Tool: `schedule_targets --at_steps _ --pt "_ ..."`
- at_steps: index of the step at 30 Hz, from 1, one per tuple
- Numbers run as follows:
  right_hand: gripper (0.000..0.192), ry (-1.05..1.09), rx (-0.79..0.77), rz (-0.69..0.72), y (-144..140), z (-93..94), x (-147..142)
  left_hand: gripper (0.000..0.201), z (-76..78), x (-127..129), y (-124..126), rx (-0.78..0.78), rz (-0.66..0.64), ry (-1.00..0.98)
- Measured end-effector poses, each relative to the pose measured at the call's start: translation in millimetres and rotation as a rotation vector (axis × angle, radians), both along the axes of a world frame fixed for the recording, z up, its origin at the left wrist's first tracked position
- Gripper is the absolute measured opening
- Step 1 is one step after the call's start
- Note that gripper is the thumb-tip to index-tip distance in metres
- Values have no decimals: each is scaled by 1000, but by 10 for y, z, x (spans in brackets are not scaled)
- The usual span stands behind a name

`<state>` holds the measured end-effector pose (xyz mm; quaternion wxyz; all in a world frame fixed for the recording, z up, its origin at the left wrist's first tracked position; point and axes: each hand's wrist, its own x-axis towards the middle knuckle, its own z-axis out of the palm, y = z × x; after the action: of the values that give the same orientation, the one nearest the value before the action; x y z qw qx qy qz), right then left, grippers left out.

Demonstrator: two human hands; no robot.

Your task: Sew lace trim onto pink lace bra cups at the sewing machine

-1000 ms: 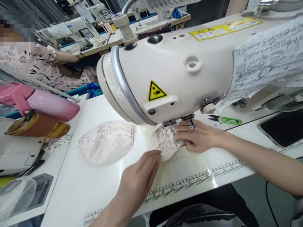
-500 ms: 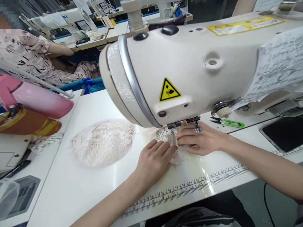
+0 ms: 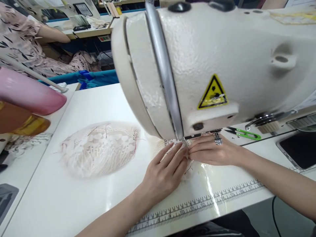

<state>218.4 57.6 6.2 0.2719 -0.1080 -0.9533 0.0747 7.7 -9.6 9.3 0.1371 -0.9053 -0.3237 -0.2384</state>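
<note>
Under the head of a white sewing machine (image 3: 212, 59), a small white lace piece (image 3: 188, 172) lies on the table, mostly covered by my hands. My left hand (image 3: 168, 168) rests on it with fingers stretched out flat, tips close to the needle area. From the right, my right hand (image 3: 217, 151) has its fingers pressed together at the lace edge, beside my left fingertips. The metal presser parts (image 3: 218, 138) stand just above my right hand; the needle itself is hidden. A larger oval lace piece (image 3: 98, 149) with loose dark red threads lies to the left.
Green thread snips (image 3: 244, 133) and a black phone (image 3: 300, 149) lie on the right. A printed ruler scale (image 3: 195, 205) runs along the front edge. A pink bottle (image 3: 32, 92) and an amber container (image 3: 29, 117) are at left. Another person's arm (image 3: 53, 33) shows behind.
My left fingers have straightened from a curled grip and lie flatter over the lace. My right hand stays beside them. The view has moved closer to the machine head.
</note>
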Motion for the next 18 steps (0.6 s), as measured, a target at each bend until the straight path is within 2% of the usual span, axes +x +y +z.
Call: schedule_targets --at_steps 7,11,18 --pt "16 18 22 -49 -30 -115 27 36 -72 -16 2 -104 17 -3" --pt "18 -10 60 -78 -32 -165 42 35 -60 -13 -5 -112 33 3" --pt "18 1 85 -116 19 -140 62 36 -71 19 3 -107 38 8"
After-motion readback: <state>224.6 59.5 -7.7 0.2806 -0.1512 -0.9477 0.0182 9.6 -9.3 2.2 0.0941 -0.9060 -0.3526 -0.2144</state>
